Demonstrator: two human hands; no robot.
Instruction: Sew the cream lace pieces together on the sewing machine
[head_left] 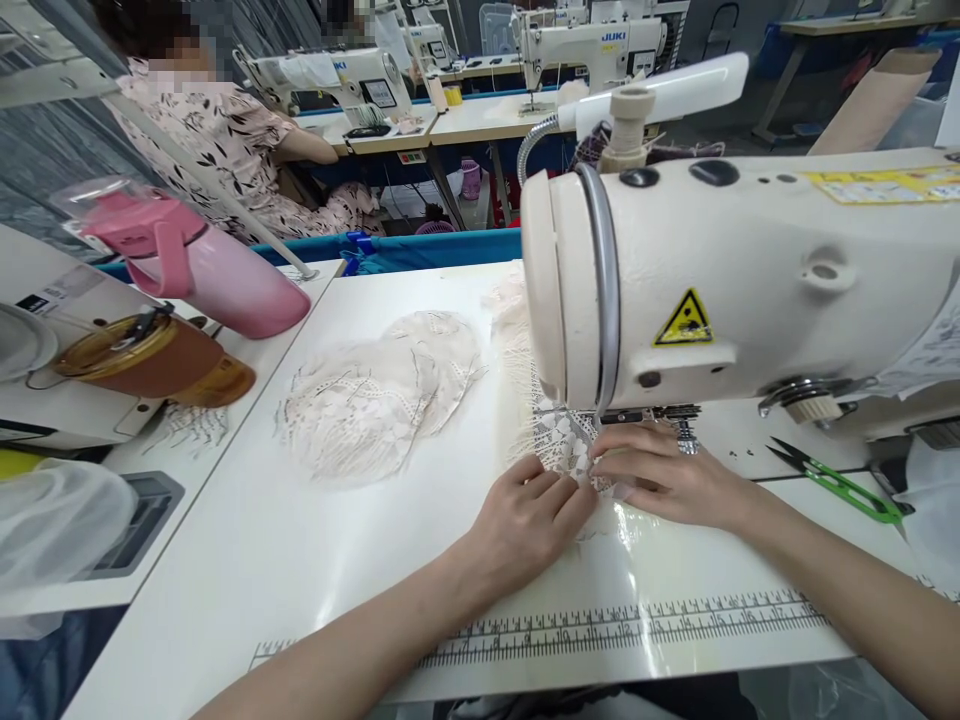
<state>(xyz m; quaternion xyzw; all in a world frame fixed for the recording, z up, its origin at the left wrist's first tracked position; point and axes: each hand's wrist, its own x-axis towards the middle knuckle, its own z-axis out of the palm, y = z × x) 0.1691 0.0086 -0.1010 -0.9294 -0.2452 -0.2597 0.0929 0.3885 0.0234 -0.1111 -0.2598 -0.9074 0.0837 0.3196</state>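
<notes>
White lace fabric point(555, 440) lies on the table under the head of the sewing machine point(720, 270). My left hand point(529, 515) rests on its near edge with the fingers curled and pressed together, closed on the lace. Just right of it, beside the needle area, my right hand point(664, 475) lies over the lace with its fingers stretched out fairly flat. The fingertips of both hands nearly meet. The machine head hides the needle and part of the fabric. Left of the hands lie several overlapping cream lace pieces point(360, 410) with loose threads.
Green thread snips point(847, 480) lie right of my right hand. A printed ruler point(562, 635) runs along the table's front edge. At left stand a pink bottle point(202, 260) and a brown cup point(157, 360). Beyond, a person point(217, 150) sits near other sewing machines point(592, 50).
</notes>
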